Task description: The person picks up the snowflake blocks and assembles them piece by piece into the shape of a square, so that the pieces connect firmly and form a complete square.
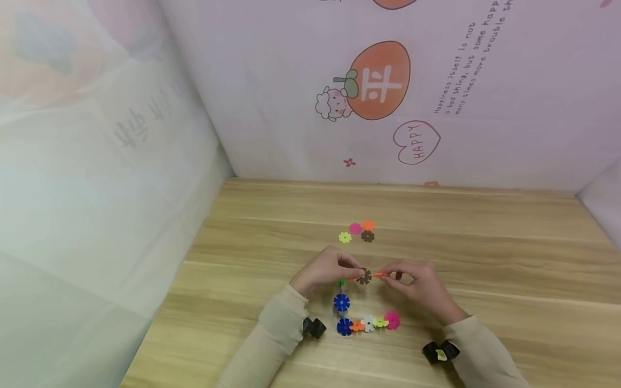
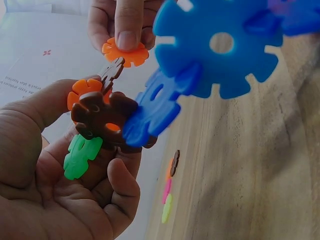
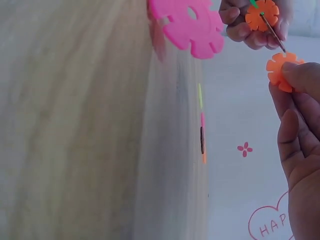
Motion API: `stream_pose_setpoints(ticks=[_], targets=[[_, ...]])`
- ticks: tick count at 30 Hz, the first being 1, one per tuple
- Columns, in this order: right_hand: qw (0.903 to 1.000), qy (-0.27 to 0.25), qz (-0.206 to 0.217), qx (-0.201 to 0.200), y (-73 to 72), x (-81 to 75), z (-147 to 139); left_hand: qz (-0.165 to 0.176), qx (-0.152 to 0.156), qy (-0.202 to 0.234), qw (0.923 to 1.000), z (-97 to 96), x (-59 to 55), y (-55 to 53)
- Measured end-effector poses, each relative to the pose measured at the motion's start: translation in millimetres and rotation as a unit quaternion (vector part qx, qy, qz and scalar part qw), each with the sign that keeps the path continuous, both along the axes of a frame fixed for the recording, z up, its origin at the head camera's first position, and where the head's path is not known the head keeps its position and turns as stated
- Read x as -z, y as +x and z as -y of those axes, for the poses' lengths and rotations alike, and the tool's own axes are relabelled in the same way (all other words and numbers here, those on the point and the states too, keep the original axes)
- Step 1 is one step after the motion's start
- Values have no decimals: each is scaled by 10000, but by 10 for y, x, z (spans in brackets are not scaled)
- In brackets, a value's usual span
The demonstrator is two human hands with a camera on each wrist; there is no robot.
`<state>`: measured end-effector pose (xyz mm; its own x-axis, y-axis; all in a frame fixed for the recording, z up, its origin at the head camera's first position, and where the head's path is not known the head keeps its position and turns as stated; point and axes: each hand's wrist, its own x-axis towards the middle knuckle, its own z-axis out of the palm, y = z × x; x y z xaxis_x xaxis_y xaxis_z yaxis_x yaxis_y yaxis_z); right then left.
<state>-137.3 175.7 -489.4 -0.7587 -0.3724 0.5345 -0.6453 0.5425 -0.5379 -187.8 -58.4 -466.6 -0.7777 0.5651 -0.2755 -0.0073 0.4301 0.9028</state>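
Observation:
My left hand (image 1: pixel 326 269) holds one end of a chain of notched plastic discs. Between its fingers are an orange disc (image 2: pixel 80 91), a brown disc (image 2: pixel 95 117) and a green disc (image 2: pixel 82 156). A second brown disc (image 1: pixel 364 276) sticks out towards the right. Thumb and fingers of my right hand (image 1: pixel 421 280) pinch an orange disc (image 3: pixel 278 70) at that brown disc's edge; whether their slots interlock I cannot tell. From my left hand the chain runs through blue discs (image 1: pixel 342 302), then bends right through orange, white (image 1: pixel 368 323) and yellow discs to a pink disc (image 1: pixel 392 320).
Beyond my hands, loose discs lie on the wooden table (image 1: pixel 271 215): a yellow-green one (image 1: pixel 345 237), a pink one (image 1: pixel 355 228), an orange one (image 1: pixel 368 224) and a brown one (image 1: pixel 367 236). A printed cloth (image 1: pixel 291 129) hangs behind the table, and another stands at the left.

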Motion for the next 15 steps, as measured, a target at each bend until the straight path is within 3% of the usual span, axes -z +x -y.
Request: stream_pose_setpoints(ticks=[15], targets=[[9963,-112,-611,-598,5,-46,55,-94,29,51,9999,-20,-30,35]])
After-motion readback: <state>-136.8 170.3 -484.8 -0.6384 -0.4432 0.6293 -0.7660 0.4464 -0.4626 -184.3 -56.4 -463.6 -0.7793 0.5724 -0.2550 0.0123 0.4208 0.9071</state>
